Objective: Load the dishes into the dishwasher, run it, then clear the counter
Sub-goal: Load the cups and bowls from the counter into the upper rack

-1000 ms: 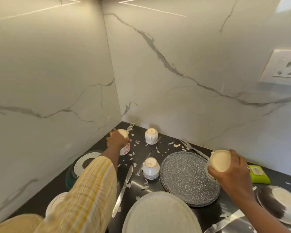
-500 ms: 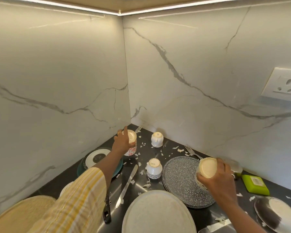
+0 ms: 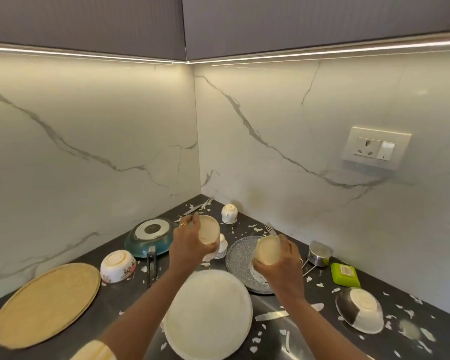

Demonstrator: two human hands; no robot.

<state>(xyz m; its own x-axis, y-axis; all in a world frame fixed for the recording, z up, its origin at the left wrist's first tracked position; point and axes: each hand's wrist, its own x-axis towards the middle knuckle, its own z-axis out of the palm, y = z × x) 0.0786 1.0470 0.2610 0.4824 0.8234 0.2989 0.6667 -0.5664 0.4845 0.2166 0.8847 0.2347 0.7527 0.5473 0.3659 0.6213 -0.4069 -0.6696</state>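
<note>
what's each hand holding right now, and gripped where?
Left hand: a cup, fingers wrapped around its side, base facing the camera. Right hand: another cup, also gripped around the side, base toward the camera.

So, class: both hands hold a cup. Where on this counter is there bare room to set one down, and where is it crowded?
Freest: the dark counter between the tan round tray, floral bowl and white plate, with a few scraps. Also near the wall, behind the green sponge. Crowded: the corner around the pan, small cup and speckled plate.
</note>
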